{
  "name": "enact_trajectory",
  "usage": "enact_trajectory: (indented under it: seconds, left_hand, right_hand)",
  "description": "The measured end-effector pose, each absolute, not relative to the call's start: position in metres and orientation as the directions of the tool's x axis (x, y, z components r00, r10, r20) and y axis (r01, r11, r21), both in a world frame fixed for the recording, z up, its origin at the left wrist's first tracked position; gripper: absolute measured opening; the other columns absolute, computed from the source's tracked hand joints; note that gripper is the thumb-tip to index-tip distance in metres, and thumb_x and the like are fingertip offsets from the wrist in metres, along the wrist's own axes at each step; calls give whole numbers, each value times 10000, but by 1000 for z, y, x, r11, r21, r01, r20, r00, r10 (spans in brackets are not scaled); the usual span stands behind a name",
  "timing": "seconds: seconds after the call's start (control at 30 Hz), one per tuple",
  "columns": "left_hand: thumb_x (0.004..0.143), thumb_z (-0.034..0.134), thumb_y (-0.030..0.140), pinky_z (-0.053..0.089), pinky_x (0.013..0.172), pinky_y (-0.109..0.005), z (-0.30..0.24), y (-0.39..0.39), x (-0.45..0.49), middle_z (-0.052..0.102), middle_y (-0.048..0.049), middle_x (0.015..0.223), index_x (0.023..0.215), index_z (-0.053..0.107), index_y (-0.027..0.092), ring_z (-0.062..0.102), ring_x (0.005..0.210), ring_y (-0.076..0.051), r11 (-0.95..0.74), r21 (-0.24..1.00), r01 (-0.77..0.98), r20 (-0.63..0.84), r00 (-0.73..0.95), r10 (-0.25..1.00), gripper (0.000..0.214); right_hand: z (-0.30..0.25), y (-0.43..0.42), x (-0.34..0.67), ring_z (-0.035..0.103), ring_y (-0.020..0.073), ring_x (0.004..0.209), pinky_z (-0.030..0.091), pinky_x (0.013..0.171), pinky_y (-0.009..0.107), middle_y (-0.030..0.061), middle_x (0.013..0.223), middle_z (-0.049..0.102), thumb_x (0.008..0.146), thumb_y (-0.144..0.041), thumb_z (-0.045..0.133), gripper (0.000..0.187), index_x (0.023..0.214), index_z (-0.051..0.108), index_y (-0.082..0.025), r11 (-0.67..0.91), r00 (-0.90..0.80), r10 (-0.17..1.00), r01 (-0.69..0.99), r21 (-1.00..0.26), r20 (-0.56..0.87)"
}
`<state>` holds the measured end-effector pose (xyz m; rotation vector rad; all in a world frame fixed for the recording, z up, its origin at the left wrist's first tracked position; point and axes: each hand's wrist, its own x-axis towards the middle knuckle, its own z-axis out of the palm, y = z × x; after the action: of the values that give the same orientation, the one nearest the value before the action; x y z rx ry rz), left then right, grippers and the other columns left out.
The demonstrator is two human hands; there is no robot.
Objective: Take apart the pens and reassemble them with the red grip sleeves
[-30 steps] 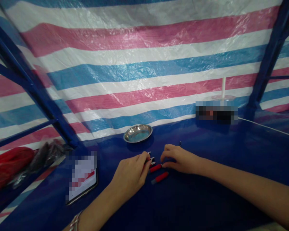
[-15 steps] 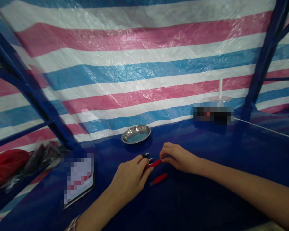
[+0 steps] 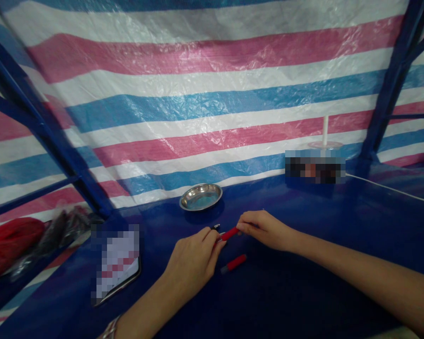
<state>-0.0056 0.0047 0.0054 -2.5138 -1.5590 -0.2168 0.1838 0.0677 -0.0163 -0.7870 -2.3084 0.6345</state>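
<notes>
My left hand point(image 3: 192, 259) is curled closed around small metal parts point(image 3: 216, 228) whose tips poke out past the fingers. My right hand point(image 3: 265, 229) pinches the end of a short red sleeve point(image 3: 229, 234), held a little above the blue tabletop point(image 3: 304, 282), with its other end meeting the left hand's fingertips. A second red sleeve point(image 3: 235, 263) lies loose on the table just in front of both hands.
A shallow steel dish point(image 3: 201, 196) sits behind the hands near the striped tarp wall point(image 3: 212, 94). A flat device point(image 3: 118, 266) lies at the left. A white stand point(image 3: 325, 136) and cable are at the back right. Red and dark bundles point(image 3: 17, 245) fill the left shelf.
My right hand has lifted the red sleeve off the table and brought it up to the metal parts in my left hand. The other red sleeve stayed put.
</notes>
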Motion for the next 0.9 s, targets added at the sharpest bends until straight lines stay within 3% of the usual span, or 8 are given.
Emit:
enact_trajectory:
  seconds: [0.23, 0.37, 0.6, 0.77, 0.9]
  left_hand:
    - [889, 265, 270, 389, 574, -252, 5, 6, -5, 566, -49, 811, 844, 529, 168, 547, 687, -165, -427, -87, 900, 182, 436, 882, 287]
    - [888, 270, 271, 399, 588, -262, 6, 6, -4, 564, -59, 826, 856, 533, 162, 550, 702, -175, -418, -79, 905, 176, 425, 888, 286]
    - [885, 284, 277, 397, 581, -255, 5, 5, -5, 559, -46, 824, 868, 531, 172, 547, 691, -165, -434, -66, 898, 210, 438, 874, 269]
    - [889, 269, 285, 405, 588, -272, 4, 6, -6, 550, -45, 825, 870, 523, 169, 551, 703, -175, -430, -62, 901, 198, 433, 879, 279]
    - [890, 264, 278, 408, 585, -272, 3, 5, -6, 546, -37, 814, 860, 518, 170, 548, 698, -171, -438, -60, 897, 201, 441, 875, 277]
  right_hand:
    - [-15, 66, 185, 472, 87, 606, 345, 563, 195, -7, 679, 539, 805, -228, 448, 127, 767, 543, -152, 743, -636, 632, 336, -580, 442]
    - [-14, 65, 187, 461, 84, 575, 341, 539, 193, -22, 649, 527, 769, -305, 511, 164, 849, 540, -165, 670, -610, 694, 350, -655, 383]
    - [-14, 66, 186, 478, 87, 565, 360, 545, 204, -12, 609, 531, 817, -302, 416, 224, 689, 523, -152, 600, -576, 746, 364, -713, 333]
    - [-17, 67, 185, 546, 100, 588, 408, 575, 215, -7, 620, 576, 759, -267, 512, 112, 747, 496, -157, 526, -585, 747, 232, -818, 314]
    - [-22, 70, 182, 549, 102, 556, 420, 536, 216, -16, 605, 584, 698, -303, 588, 226, 821, 457, -165, 382, -602, 755, 85, -920, 258]
